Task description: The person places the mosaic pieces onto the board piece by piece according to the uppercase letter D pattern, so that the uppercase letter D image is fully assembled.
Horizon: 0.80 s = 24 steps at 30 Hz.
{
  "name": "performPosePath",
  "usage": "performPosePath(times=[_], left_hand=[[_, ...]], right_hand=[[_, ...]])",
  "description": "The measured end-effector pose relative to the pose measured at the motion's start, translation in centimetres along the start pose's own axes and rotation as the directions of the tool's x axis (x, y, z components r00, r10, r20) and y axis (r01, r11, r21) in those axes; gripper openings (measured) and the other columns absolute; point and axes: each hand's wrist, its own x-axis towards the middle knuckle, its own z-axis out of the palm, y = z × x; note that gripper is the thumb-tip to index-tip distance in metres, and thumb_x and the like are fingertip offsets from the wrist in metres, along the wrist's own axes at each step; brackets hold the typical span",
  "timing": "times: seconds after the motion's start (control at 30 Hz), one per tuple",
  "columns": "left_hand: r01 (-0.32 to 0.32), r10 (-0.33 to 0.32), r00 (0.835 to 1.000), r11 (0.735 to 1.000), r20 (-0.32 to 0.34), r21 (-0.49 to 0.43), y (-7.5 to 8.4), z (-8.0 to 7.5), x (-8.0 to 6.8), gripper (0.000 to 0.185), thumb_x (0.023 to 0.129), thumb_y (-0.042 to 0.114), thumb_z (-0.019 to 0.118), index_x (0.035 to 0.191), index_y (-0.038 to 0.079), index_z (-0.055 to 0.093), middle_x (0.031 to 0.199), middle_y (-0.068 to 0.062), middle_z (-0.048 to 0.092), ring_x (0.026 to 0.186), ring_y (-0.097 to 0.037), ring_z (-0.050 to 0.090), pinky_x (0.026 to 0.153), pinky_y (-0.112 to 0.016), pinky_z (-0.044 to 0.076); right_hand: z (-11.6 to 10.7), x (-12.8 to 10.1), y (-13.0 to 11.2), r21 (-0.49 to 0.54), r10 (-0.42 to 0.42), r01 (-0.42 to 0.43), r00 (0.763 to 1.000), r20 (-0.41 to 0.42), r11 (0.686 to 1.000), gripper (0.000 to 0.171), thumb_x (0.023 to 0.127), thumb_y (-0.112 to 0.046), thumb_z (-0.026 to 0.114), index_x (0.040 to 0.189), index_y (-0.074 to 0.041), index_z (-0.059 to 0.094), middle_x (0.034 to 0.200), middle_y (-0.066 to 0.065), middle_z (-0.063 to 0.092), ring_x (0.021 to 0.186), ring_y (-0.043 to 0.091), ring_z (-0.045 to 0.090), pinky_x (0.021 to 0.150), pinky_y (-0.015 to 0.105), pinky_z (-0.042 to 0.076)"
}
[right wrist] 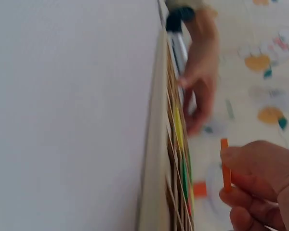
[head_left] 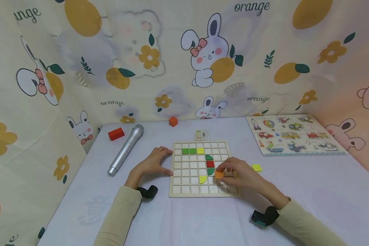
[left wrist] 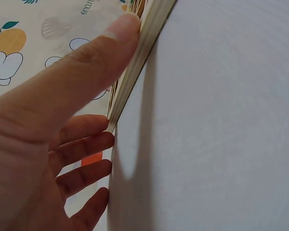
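hands on a wooden grid board here, so we've got a clear split of jobs. our left hand lies flat against the board's left edge, fingers straight with the thumb along the rim, which looks like it's there to stop the board sliding on the table. our right hand has its grip pinched on a small orange tile, held just over the cells on the right side of the board, next to the green quarter piece and red square. from the right wrist view the tile stands on edge between thumb and fingertips, not yet down in a cell.

already seated: two green squares, a yellow square, a yellow quarter piece. a spare yellow tile sits on the table just right of the hand. off to the side: toy microphone, red block, orange cube, vehicle peg puzzle.
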Motion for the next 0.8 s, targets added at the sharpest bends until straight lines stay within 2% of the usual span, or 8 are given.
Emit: performPosePath(times=[0.17,0.33,0.4,0.67,0.8], left_hand=[[-0.009,0.009,1.0,1.0,-0.002,0.003,-0.1,0.1,0.0,0.084,0.066,0.044,0.081,0.135,0.011,0.046,0.137,-0.008,0.043,0.129,-0.027,0.032,0.108,-0.044,0.029],[0.001,-0.001,1.0,1.0,-0.004,0.003,-0.1,0.1,0.1,0.085,0.066,0.044,0.081,0.135,0.011,0.045,0.138,-0.008,0.043,0.13,-0.027,0.032,0.109,-0.045,0.028],[0.007,-0.007,1.0,1.0,-0.003,0.005,-0.2,0.1,0.1,0.085,0.066,0.044,0.082,0.135,0.011,0.045,0.138,-0.008,0.042,0.13,-0.027,0.031,0.109,-0.044,0.028],[0.01,-0.01,1.0,1.0,-0.005,0.011,-0.1,0.2,0.2,0.085,0.065,0.044,0.082,0.135,0.012,0.046,0.138,-0.007,0.043,0.13,-0.026,0.032,0.108,-0.044,0.029],[0.008,-0.008,1.0,1.0,-0.008,0.016,-0.2,0.3,0.2,0.084,0.065,0.043,0.082,0.135,0.012,0.046,0.137,-0.007,0.043,0.129,-0.026,0.032,0.108,-0.044,0.03]], right_hand=[[2.3,1.6,-1.9,-0.012,-0.011,0.011,1.0,0.016,1.0,0.023,0.076,-0.02,0.076,0.099,-0.019,0.068,0.1,-0.01,0.059,0.093,0.012,0.054,0.078,0.028,0.05],[3.9,2.8,-2.9,0.008,-0.027,0.026,1.0,0.008,1.0,0.025,0.078,-0.025,0.075,0.102,-0.021,0.066,0.099,-0.013,0.058,0.087,0.01,0.055,0.075,0.025,0.049],[4.5,3.2,-3.0,0.016,-0.045,0.045,0.999,-0.002,0.999,0.023,0.079,-0.026,0.075,0.1,-0.022,0.065,0.098,-0.013,0.058,0.082,0.01,0.053,0.07,0.023,0.047],[5.8,3.7,-2.7,-0.021,-0.12,0.12,0.993,0.005,0.993,0.012,0.08,-0.026,0.074,0.09,-0.021,0.07,0.094,-0.015,0.062,0.092,0.004,0.053,0.08,0.025,0.048],[6.0,3.7,-2.7,-0.043,-0.143,0.142,0.989,-0.02,0.989,0.013,0.079,-0.026,0.075,0.089,-0.02,0.071,0.093,-0.013,0.064,0.09,0.004,0.055,0.078,0.024,0.049]])
